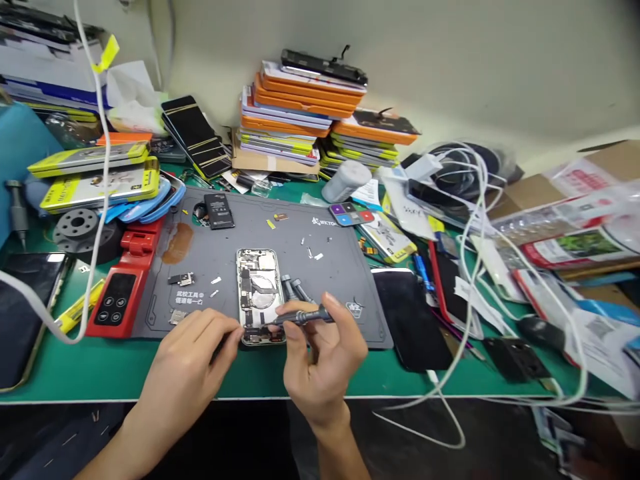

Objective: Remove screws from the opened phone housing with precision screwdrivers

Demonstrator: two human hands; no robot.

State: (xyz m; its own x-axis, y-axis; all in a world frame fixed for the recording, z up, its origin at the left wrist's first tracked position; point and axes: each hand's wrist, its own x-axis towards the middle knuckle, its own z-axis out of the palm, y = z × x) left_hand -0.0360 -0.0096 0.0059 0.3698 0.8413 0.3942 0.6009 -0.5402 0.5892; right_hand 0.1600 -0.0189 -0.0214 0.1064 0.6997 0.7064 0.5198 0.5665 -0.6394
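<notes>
Opened phone (259, 295) steadied by left hand (193, 360); right hand (325, 353) grip holds screwdriver (300, 316)

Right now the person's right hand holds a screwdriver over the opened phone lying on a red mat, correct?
Not quite: the head view shows the mat is grey, not red. The right hand does hold the screwdriver over the opened phone.

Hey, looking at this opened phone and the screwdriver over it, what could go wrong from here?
1. The screwdriver in the right hand might slip and scratch the opened phone.
2. The small loose parts lying unsorted on the grey mat could get lost or mixed up.
3. The white cable hanging off the bench may snag.
</notes>
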